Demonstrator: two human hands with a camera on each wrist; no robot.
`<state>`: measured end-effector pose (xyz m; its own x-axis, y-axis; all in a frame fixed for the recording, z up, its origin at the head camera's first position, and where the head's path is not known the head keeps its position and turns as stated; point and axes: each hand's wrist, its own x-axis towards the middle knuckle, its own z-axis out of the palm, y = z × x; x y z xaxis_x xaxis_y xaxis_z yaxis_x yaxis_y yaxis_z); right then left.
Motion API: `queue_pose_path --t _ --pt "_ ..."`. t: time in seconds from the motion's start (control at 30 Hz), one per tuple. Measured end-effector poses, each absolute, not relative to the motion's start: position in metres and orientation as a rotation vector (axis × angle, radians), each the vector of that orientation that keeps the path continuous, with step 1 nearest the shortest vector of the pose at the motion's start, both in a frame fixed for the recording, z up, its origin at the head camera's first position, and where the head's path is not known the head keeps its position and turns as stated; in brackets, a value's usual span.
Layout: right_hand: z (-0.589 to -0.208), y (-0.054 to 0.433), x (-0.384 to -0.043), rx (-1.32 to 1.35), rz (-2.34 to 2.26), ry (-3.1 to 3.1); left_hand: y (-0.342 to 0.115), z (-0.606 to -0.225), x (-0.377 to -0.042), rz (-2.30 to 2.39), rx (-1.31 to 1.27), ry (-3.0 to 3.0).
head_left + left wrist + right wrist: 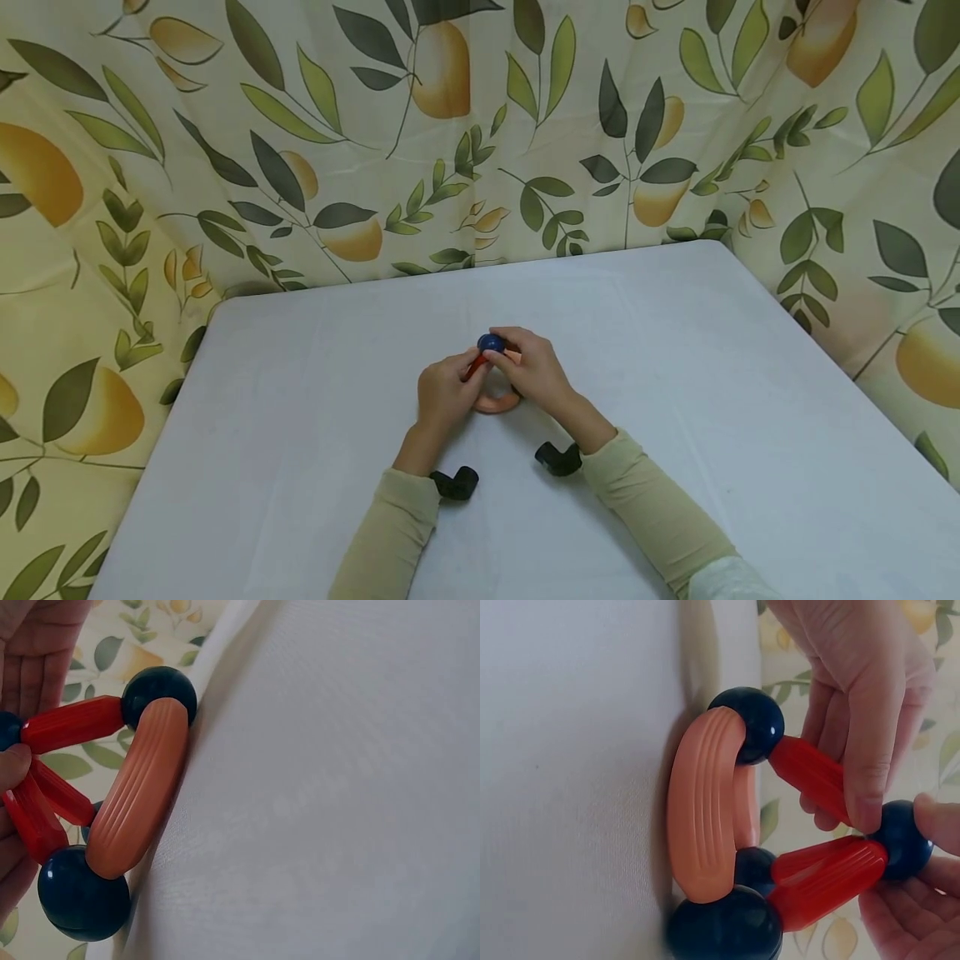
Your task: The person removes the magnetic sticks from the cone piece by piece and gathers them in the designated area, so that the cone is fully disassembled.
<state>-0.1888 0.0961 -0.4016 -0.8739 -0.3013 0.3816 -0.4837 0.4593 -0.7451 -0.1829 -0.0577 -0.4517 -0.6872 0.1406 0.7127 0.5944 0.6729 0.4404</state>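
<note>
White table point(337, 350); blue ball point(491, 342) between both hands point(448, 390) point(537, 367).

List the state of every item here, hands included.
Left hand: pinching one red rod
Right hand: pinching upper blue ball
Upper blue ball: held, raised
Other two red rods: slanting, meeting at upper blue ball
Lower blue balls: joined to red rods
Orange pieces: curved, joined to lower blue balls
White tablecloth: spread, lightly creased
Patterned cloth: hanging behind

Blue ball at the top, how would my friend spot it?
Above the white table, find the right hand. It pinches the blue ball, where red rods slope up from curved orange pieces. Unlike the other blue balls, which join those pieces, this one is highest.
</note>
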Motion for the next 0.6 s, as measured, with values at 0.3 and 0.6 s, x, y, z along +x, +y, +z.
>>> queue_pose_path --t 0.3,0.6 --pt "-0.4019 0.094 -0.186 0.663 1.394 -2.531 -0.0594 -0.4529 -0.1797 -0.961 -0.542 -2.222" --pt "-0.4007 0.0933 -0.186 0.692 1.394 -2.505 -0.0611 -0.4542 -0.1807 -0.987 -0.556 -2.172"
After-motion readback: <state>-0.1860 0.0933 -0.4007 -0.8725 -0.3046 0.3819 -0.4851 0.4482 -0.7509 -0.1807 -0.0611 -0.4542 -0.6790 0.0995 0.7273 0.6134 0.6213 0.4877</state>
